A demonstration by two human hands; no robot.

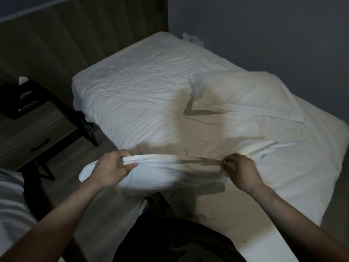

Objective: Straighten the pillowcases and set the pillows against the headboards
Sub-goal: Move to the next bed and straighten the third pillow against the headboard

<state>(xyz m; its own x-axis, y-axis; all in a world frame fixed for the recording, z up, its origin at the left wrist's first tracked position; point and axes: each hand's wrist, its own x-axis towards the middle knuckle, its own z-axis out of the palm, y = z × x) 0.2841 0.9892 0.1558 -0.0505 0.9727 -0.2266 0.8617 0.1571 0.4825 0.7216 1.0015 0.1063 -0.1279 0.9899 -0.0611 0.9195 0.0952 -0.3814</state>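
A white pillow (156,176) lies at the near edge of the bed, hanging partly over the side. My left hand (113,167) grips the edge of its pillowcase at the left end. My right hand (239,169) pinches the same edge at the right end, so the cloth is stretched between them. A second white pillow (241,93) lies flat on the right part of the bed (136,87), with its case flap spread out. The wooden headboard (79,35) stands at the far left end of the bed.
A bedside table (34,133) with a drawer stands left of the bed, with a black box (20,103) on top. A grey wall runs along the bed's far side. A crumpled bag (192,38) lies at the bed's far corner. Another bed's white edge (9,205) shows at the left.
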